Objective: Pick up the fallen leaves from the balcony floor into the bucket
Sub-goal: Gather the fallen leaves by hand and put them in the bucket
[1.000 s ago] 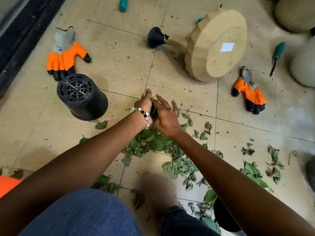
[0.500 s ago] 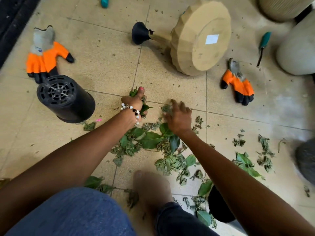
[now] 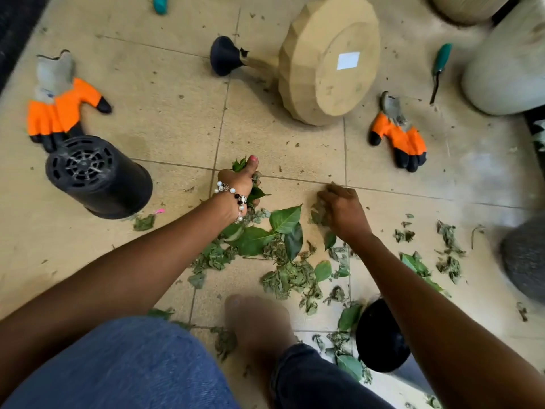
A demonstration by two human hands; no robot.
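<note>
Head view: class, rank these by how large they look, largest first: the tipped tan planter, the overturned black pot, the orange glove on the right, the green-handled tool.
1. Tan planter
2. Black pot
3. Orange glove
4. Green-handled tool

Apparent size only.

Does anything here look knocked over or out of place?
Yes. The tan planter lies tipped on its side, its base facing the camera. The black pot also lies overturned, and two orange gloves sit discarded among scattered leaves.

Your arms are bare; a bead bracelet (image 3: pixel 233 196) of white and dark beads circles your left wrist, pink polish on the thumbnail, blue jeans (image 3: pixel 124 367) below.
</note>
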